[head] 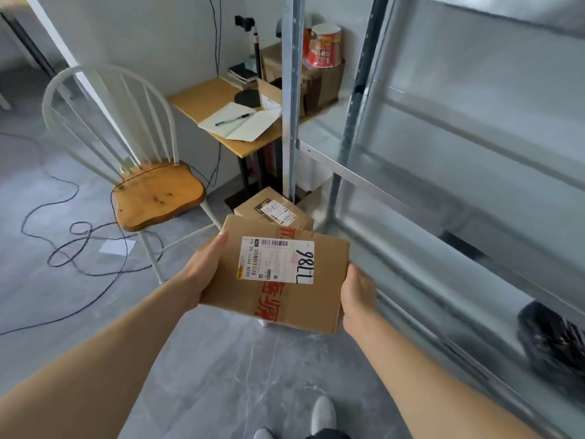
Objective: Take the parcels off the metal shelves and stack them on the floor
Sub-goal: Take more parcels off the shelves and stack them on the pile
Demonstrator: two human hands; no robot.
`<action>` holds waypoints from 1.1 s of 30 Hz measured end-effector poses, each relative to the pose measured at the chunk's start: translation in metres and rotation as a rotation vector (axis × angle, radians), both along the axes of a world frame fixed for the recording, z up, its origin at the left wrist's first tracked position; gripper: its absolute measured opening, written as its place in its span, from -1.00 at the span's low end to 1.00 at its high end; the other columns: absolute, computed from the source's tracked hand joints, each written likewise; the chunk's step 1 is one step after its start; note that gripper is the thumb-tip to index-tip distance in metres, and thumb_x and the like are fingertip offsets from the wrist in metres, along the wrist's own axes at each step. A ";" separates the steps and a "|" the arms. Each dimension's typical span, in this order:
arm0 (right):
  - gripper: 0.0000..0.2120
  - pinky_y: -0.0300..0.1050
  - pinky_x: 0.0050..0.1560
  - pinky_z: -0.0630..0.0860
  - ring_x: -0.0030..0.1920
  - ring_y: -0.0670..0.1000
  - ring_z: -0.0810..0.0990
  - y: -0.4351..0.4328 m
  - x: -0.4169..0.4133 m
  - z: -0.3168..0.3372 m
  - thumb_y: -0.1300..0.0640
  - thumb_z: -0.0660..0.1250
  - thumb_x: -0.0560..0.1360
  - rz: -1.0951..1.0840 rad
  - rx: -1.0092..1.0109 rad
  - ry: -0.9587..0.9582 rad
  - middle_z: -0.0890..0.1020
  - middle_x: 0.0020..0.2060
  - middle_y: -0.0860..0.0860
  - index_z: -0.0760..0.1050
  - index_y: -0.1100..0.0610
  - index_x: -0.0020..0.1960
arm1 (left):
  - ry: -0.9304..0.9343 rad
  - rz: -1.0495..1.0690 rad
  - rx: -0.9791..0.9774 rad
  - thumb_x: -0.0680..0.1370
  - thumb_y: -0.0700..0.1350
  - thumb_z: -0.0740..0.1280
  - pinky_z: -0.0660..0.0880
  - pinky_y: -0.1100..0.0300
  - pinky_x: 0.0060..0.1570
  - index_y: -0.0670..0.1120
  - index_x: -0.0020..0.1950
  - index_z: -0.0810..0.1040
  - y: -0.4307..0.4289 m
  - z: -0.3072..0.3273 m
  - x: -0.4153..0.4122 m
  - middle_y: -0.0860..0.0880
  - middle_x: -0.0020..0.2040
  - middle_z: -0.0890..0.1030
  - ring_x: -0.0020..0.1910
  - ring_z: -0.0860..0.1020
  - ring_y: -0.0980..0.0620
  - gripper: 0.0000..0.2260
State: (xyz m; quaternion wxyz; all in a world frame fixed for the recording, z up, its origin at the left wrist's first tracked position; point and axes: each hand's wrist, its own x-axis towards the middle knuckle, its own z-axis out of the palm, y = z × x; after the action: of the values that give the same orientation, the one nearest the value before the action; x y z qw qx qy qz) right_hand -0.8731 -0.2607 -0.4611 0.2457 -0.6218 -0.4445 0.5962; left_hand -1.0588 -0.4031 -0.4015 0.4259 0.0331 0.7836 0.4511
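— Worn on the arms?
— Bare all along, from left hand (pixel 202 270) and right hand (pixel 359 296) back to the frame edge.
— And lower down?
— Pale grey-white footwear (pixel 323 415), rounded at the toes; a strip of dark cloth (pixel 329 435) just beside, at the bottom edge.

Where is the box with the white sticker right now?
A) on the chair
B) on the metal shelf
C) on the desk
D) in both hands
D: the left hand and the right hand each grip one side of the box, holding it up in the air.
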 end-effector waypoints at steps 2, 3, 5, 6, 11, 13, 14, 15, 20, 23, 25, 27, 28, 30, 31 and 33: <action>-0.64 -0.09 -0.18 0.52 -0.25 0.04 0.61 0.008 -0.025 -0.011 0.13 0.18 0.66 -0.016 -0.054 0.001 0.67 -0.29 0.00 0.60 0.10 -0.26 | 0.015 -0.014 -0.043 0.60 0.34 0.03 0.56 0.01 -0.08 0.09 -0.03 0.55 0.014 -0.009 -0.027 -0.10 -0.08 0.68 -0.09 0.66 -0.11 -0.56; -0.64 -0.07 -0.16 0.54 -0.25 0.05 0.62 0.012 -0.039 -0.018 0.13 0.18 0.66 -0.019 -0.084 -0.007 0.68 -0.28 0.01 0.60 0.10 -0.25 | 0.022 -0.019 -0.074 0.59 0.35 0.03 0.56 0.00 -0.06 0.07 -0.02 0.56 0.022 -0.014 -0.042 -0.10 -0.08 0.68 -0.10 0.66 -0.12 -0.54; -0.63 -0.05 -0.12 0.57 -0.21 0.09 0.64 0.018 -0.062 -0.034 0.13 0.16 0.66 -0.015 -0.126 -0.014 0.71 -0.25 0.04 0.59 0.10 -0.25 | 0.026 -0.031 -0.129 0.58 0.38 0.04 0.56 0.01 -0.06 0.01 -0.01 0.60 0.036 -0.024 -0.068 -0.11 -0.10 0.69 -0.11 0.67 -0.13 -0.47; -0.64 -0.04 -0.11 0.57 -0.17 0.11 0.65 0.022 -0.075 -0.044 0.13 0.16 0.65 -0.013 -0.146 -0.016 0.72 -0.22 0.05 0.59 0.10 -0.25 | 0.021 -0.041 -0.150 0.56 0.40 0.04 0.57 0.00 -0.04 0.00 0.00 0.62 0.042 -0.031 -0.083 -0.12 -0.10 0.70 -0.10 0.68 -0.14 -0.44; -0.64 -0.20 -0.33 0.53 -0.21 0.05 0.63 0.039 -0.134 -0.084 0.22 0.11 0.67 -0.012 -0.255 -0.047 0.68 -0.24 0.04 0.58 0.14 -0.20 | 0.056 -0.084 -0.227 0.58 0.37 0.07 0.61 0.01 -0.06 0.03 0.21 0.59 0.074 -0.078 -0.158 -0.11 -0.08 0.71 -0.13 0.69 -0.13 -0.47; -0.62 -0.16 -0.32 0.49 -0.28 0.04 0.57 0.041 -0.153 -0.101 0.24 0.09 0.67 -0.017 -0.312 -0.070 0.64 -0.29 0.04 0.52 0.13 -0.26 | 0.047 -0.107 -0.265 0.58 0.35 0.09 0.60 0.05 -0.11 -0.02 0.18 0.61 0.081 -0.099 -0.183 -0.10 -0.12 0.71 -0.15 0.69 -0.11 -0.46; -0.61 -0.13 -0.31 0.44 -0.30 0.04 0.53 0.042 -0.162 -0.112 0.24 0.09 0.66 -0.029 -0.341 -0.087 0.61 -0.32 0.03 0.47 0.11 -0.30 | 0.026 -0.119 -0.277 0.58 0.35 0.10 0.61 0.04 -0.08 -0.04 0.13 0.63 0.083 -0.110 -0.193 -0.10 -0.13 0.72 -0.15 0.70 -0.11 -0.46; -0.61 -0.13 -0.30 0.40 -0.32 0.04 0.49 0.042 -0.168 -0.121 0.23 0.09 0.65 -0.034 -0.369 -0.105 0.58 -0.33 0.03 0.42 0.09 -0.33 | 0.004 -0.123 -0.286 0.59 0.34 0.10 0.61 0.02 -0.03 -0.04 0.08 0.62 0.085 -0.118 -0.201 -0.10 -0.14 0.72 -0.15 0.70 -0.12 -0.48; -0.68 0.10 0.14 0.61 0.00 0.16 0.65 0.034 -0.204 -0.165 0.13 0.07 0.68 -0.092 -0.514 -0.143 0.70 -0.02 0.14 0.52 0.12 -0.13 | -0.075 -0.194 -0.357 0.60 0.32 0.11 0.58 -0.06 0.13 0.05 -0.01 0.54 0.101 -0.170 -0.247 -0.07 -0.10 0.70 -0.10 0.68 -0.12 -0.60; -0.71 0.16 0.24 0.58 0.10 0.21 0.65 0.030 -0.223 -0.190 0.11 0.08 0.66 -0.183 -0.536 -0.150 0.70 0.09 0.20 0.54 0.15 -0.07 | -0.086 -0.276 -0.380 0.56 0.37 0.12 0.57 -0.08 0.15 0.07 0.11 0.53 0.114 -0.197 -0.273 -0.07 -0.05 0.71 -0.08 0.69 -0.13 -0.57; -0.68 0.08 0.13 0.58 0.07 0.20 0.64 0.027 -0.235 -0.203 0.08 0.07 0.68 -0.245 -0.570 -0.155 0.69 0.06 0.14 0.50 0.11 -0.14 | -0.066 -0.334 -0.388 0.51 0.41 0.14 0.56 -0.10 0.17 0.07 0.19 0.55 0.121 -0.219 -0.291 -0.05 -0.03 0.72 -0.07 0.70 -0.13 -0.48; -0.64 -0.08 -0.11 0.52 -0.10 0.12 0.59 0.021 -0.245 -0.217 0.09 0.04 0.70 -0.304 -0.608 -0.170 0.64 -0.08 0.11 0.44 0.08 -0.21 | -0.064 -0.388 -0.407 0.48 0.43 0.14 0.56 -0.11 0.18 0.07 0.21 0.57 0.127 -0.238 -0.308 -0.04 -0.03 0.73 -0.07 0.71 -0.12 -0.45; -0.63 -0.10 -0.21 0.47 -0.18 0.09 0.56 0.019 -0.250 -0.222 0.10 0.04 0.70 -0.322 -0.616 -0.176 0.63 -0.14 0.11 0.44 0.09 -0.22 | -0.069 -0.413 -0.415 0.51 0.40 0.14 0.56 -0.11 0.18 0.06 0.21 0.57 0.130 -0.243 -0.312 -0.05 -0.03 0.73 -0.07 0.70 -0.12 -0.47; -0.65 -0.11 -0.27 0.42 -0.26 0.07 0.52 0.014 -0.260 -0.234 0.13 0.06 0.69 -0.368 -0.608 -0.185 0.61 -0.21 0.11 0.43 0.10 -0.23 | -0.079 -0.440 -0.416 0.57 0.34 0.14 0.56 -0.09 0.17 0.04 0.22 0.56 0.134 -0.254 -0.319 -0.07 -0.04 0.72 -0.08 0.70 -0.12 -0.53; -0.66 -0.10 -0.29 0.41 -0.29 0.06 0.50 0.012 -0.265 -0.239 0.15 0.07 0.68 -0.389 -0.597 -0.176 0.58 -0.26 0.09 0.41 0.10 -0.25 | -0.081 -0.457 -0.417 0.59 0.31 0.14 0.57 -0.07 0.15 0.04 0.21 0.56 0.136 -0.260 -0.322 -0.08 -0.05 0.72 -0.08 0.70 -0.11 -0.56; -0.65 -0.11 -0.30 0.39 -0.32 0.05 0.48 0.010 -0.273 -0.247 0.16 0.08 0.68 -0.399 -0.570 -0.168 0.54 -0.33 0.06 0.38 0.09 -0.27 | -0.086 -0.503 -0.418 0.61 0.28 0.13 0.57 -0.03 0.11 0.02 0.17 0.57 0.138 -0.270 -0.327 -0.09 -0.06 0.72 -0.09 0.70 -0.11 -0.59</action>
State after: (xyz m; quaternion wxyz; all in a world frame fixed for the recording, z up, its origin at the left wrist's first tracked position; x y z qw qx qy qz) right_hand -1.1460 -0.2503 -0.7084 0.1366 -0.7867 -0.1485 0.5835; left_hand -1.3858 -0.2648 -0.6718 0.5542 0.1185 0.8078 0.1622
